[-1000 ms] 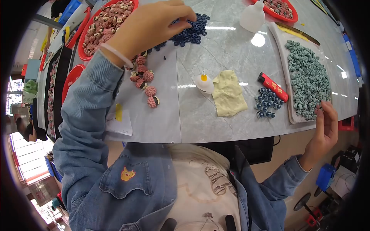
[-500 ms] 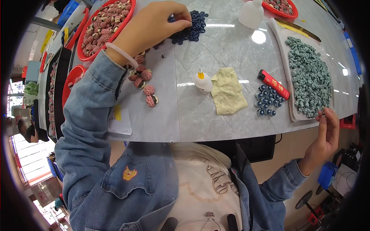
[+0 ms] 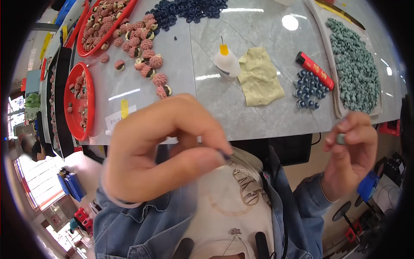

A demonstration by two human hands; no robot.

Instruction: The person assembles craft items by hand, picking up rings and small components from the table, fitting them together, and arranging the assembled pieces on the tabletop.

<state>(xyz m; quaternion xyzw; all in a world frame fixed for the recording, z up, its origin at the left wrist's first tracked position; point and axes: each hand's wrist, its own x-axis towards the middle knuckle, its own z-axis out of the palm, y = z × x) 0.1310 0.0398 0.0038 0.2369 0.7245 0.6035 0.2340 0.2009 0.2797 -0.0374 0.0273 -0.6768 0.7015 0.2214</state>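
Close to the camera, my left hand pinches a small dark blue piece between thumb and forefinger. It looks like one of the dark blue rings heaped at the back of the table. At the right, beyond the table's front edge, my right hand grips a small green piece in its fingertips. It resembles the green pieces spread on the white tray nearby. The two held pieces are well apart.
A white bottle with a yellow-based needle tip stands beside a yellow cloth. Right of these lie blue assembled beads and a red lighter-like object. Pink pieces lie loose near red trays.
My left hand has come from the dark blue heap down towards my chest, now holding a dark blue piece. My right hand has moved slightly up and left, its green piece now showing clearly.
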